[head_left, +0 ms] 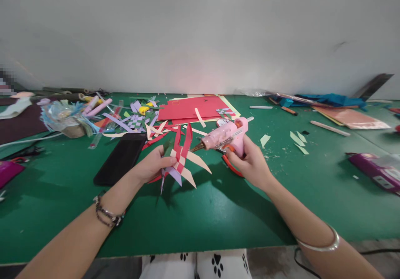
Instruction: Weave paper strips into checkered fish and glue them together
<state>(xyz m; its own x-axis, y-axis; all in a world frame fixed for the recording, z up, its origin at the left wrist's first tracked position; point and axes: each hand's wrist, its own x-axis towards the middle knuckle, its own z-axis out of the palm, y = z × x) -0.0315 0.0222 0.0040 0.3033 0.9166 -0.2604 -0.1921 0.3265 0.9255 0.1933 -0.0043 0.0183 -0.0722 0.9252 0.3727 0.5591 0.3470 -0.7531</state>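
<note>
My left hand (pixel 153 165) is closed on a woven piece of paper strips (pixel 181 159) in red, cream and lilac, held just above the green table (pixel 218 212). My right hand (pixel 251 162) grips a pink hot glue gun (pixel 225 135). Its brown nozzle points left and sits close to the upper edge of the woven strips. Orange-handled scissors (pixel 230 165) lie on the table under my right hand, mostly hidden.
A black phone (pixel 121 158) lies left of my left hand. Red paper sheets (pixel 193 108) and loose strips lie behind. A cluttered basket (pixel 67 120) stands at the far left. Paper scraps (pixel 298 139), sticks and a purple box (pixel 375 171) lie to the right.
</note>
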